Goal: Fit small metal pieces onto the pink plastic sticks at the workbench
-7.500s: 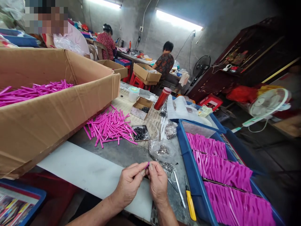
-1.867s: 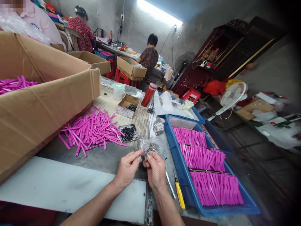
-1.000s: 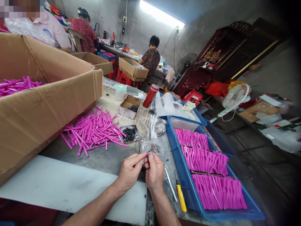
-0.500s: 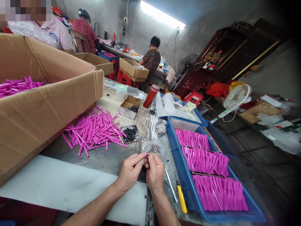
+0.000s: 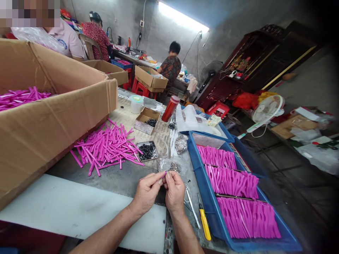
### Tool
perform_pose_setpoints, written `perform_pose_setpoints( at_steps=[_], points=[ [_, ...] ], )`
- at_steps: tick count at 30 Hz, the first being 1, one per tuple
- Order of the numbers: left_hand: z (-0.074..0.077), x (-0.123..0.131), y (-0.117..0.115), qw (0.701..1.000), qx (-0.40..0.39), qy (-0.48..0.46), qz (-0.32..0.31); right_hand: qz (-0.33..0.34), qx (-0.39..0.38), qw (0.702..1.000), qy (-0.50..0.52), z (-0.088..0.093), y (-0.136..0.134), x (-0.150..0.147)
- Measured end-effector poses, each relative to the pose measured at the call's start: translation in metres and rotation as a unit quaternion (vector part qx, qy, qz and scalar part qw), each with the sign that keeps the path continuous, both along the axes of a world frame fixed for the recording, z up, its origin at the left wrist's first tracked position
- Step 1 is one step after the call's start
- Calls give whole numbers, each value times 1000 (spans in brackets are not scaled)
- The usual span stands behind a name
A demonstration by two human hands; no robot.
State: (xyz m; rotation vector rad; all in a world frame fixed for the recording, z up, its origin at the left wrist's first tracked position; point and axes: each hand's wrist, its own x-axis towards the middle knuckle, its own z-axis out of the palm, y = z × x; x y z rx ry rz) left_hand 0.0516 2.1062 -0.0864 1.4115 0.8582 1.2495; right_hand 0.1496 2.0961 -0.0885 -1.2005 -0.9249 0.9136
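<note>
My left hand (image 5: pixel 147 193) is closed in a pinch on a magenta plastic strip (image 5: pixel 164 174), of which only a short bit shows at the fingertips. Right against it, the thumb and fingers of my right hand (image 5: pixel 174 192) are pressed together; whatever they pinch is hidden. Just beyond the fingertips, small metal parts (image 5: pixel 174 167) lie on a clear plastic bag. A shallow tray of small black pieces (image 5: pixel 147 151) is further left, beside a loose heap of magenta strips (image 5: pixel 106 146). Tweezers (image 5: pixel 192 208) and a yellow-handled screwdriver (image 5: pixel 204 222) lie right of my right hand.
A blue bin (image 5: pixel 209 215) holds rows of magenta strips on the right. A large cardboard box (image 5: pixel 60 116) stands at left. Behind are a small carton (image 5: pixel 143 127), a red bottle (image 5: pixel 171 108) and a lidded tub (image 5: pixel 136 105). A white board (image 5: pixel 79 208) lies in front. Several people sit beyond.
My hands stay together in nearly the same place, with only a slight shift of the fingers around the strip. The surrounding things have not moved.
</note>
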Motion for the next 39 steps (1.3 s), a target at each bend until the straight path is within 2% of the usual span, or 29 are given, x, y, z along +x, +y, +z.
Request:
perform_pose_setpoints(
  at_steps=[6,12,18,25,32,39],
  points=[
    [-1,1,0,1000,-9,-5,-1,14,-10,1000,9,1,-1,0],
    [0,1,-1,1000,-18,-14,-3,10,-5,999,-31,4,-1,2],
    [0,1,-2,999,-19,-24,-11,12,-16,1000,9,3,-1,1],
    [-1,2,-1,999,-17,-28,-15,12,-3,1000,-28,5,-1,2],
    [0,1,-2,999,-14,-24,-16,32,13,999,39,0,-1,3],
    [-2,1,-2,999,-20,-26,-15,31,1,999,32,0,-1,3]
  ],
)
